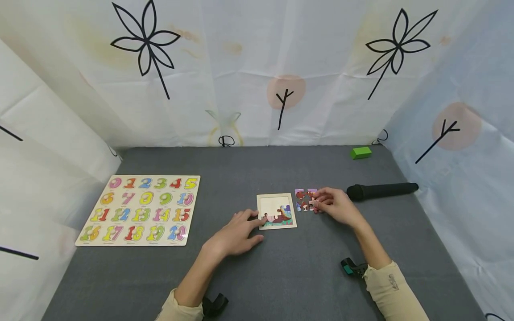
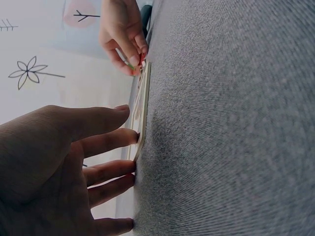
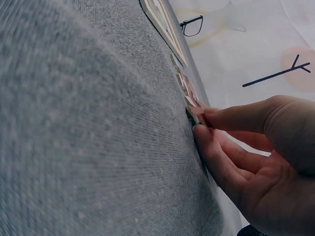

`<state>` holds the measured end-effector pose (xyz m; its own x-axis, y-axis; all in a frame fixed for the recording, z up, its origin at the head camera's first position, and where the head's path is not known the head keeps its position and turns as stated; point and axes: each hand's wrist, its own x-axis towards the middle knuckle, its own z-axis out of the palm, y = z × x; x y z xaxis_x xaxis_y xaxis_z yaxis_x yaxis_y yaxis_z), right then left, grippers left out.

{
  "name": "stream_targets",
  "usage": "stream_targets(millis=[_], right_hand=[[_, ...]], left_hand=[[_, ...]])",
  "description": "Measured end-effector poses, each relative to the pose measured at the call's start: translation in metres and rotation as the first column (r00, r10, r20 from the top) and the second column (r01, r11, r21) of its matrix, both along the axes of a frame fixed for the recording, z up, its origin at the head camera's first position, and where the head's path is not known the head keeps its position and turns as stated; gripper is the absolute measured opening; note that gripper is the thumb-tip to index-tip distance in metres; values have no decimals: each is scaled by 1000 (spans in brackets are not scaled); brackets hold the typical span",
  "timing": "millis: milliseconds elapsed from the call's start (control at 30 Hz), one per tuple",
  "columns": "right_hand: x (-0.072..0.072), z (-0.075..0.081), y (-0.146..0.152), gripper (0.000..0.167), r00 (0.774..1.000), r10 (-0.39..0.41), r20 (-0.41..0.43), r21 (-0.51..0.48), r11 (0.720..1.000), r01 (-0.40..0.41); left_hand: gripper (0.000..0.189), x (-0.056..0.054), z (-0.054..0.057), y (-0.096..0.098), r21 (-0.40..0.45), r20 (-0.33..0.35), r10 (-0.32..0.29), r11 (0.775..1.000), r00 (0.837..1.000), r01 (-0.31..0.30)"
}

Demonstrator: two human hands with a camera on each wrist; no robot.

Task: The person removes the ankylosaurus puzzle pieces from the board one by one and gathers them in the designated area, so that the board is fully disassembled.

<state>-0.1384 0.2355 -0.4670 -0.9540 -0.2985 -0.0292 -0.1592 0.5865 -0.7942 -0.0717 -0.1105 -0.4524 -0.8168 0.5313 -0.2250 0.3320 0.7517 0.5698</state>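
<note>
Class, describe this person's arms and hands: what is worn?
The left hand and right hand are gloveless. Both sleeves are cream; the right bears a grey mark. A black device shows at each wrist, the right one with a teal patch.

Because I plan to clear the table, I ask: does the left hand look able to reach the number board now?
Probably yes: the left hand only touches the puzzle tray, and just grey tabletop shows between that hand and the number board.

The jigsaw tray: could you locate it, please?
In the head view, the jigsaw tray lies just right of centre, between the left hand and loose jigsaw pieces.
</note>
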Motion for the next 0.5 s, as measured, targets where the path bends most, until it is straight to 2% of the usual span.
stream_targets(millis=[200,500], right_hand=[[-1,-2,-3,20,998,-50,-40,109,993,54],[1,0,-4,17,996,-71,-56,187,979,80]], left_hand=[[57,0,0,0,-12,-5,4,1000,1000,-4],[56,0,-1,-1,0,-5,8,1000,1000,-8]])
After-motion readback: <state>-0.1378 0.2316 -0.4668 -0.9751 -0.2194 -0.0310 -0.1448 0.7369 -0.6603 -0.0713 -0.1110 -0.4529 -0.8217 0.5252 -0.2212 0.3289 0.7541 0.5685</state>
